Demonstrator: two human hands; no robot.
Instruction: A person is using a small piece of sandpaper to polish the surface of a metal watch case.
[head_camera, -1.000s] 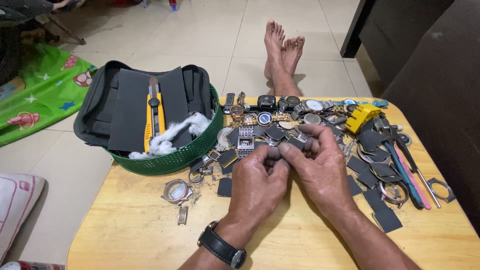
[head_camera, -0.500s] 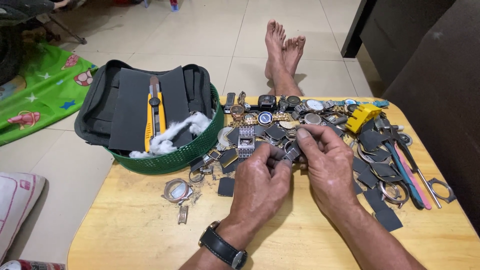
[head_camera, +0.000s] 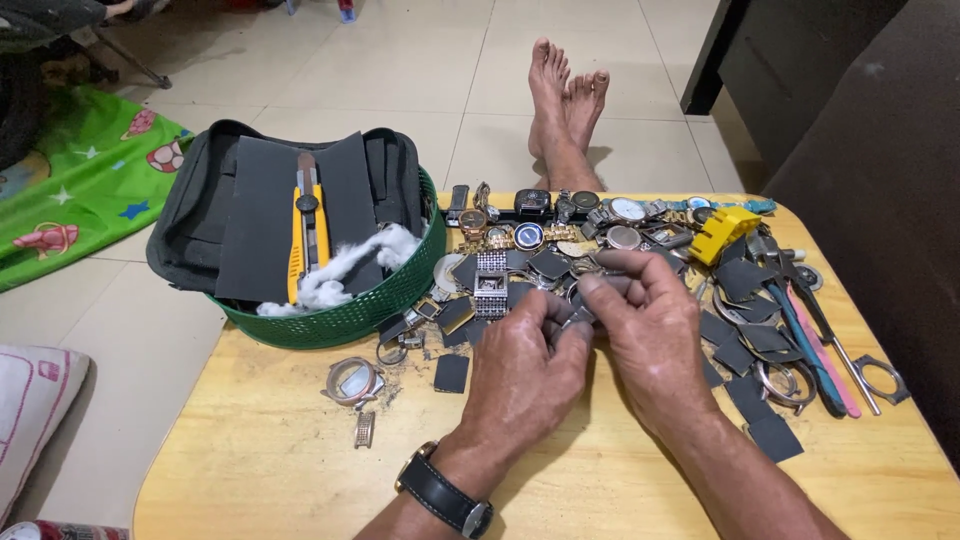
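Pale floor tiles run behind a yellow wooden table (head_camera: 300, 470), whose far half is strewn with watch parts. Both hands meet at the middle of the table: the left hand (head_camera: 525, 375), with a black wristwatch (head_camera: 445, 492) on its wrist, and the right hand (head_camera: 645, 335) pinch one small dark metal part (head_camera: 582, 312) between their fingertips. The fingers of both are drawn in narrow around it; the part is mostly hidden, so its kind cannot be told. It lies between the two hands, held just above the tabletop, its long axis seeming to run left to right from one grip to the other; neither hand is clearly nearer. Just beyond the fingers lies a square-linked metal watch bracelet (head_camera: 490, 283), and farther back a row of watches (head_camera: 560, 210). To the left stands a green plastic basket (head_camera: 370, 310) holding a dark bag, a yellow utility knife (head_camera: 308, 225) and white cotton wadding (head_camera: 350, 265). A loose watch case (head_camera: 352, 380) lies near the left wrist. On the right are a yellow plastic tool (head_camera: 725, 232) and long hand tools (head_camera: 815, 340).
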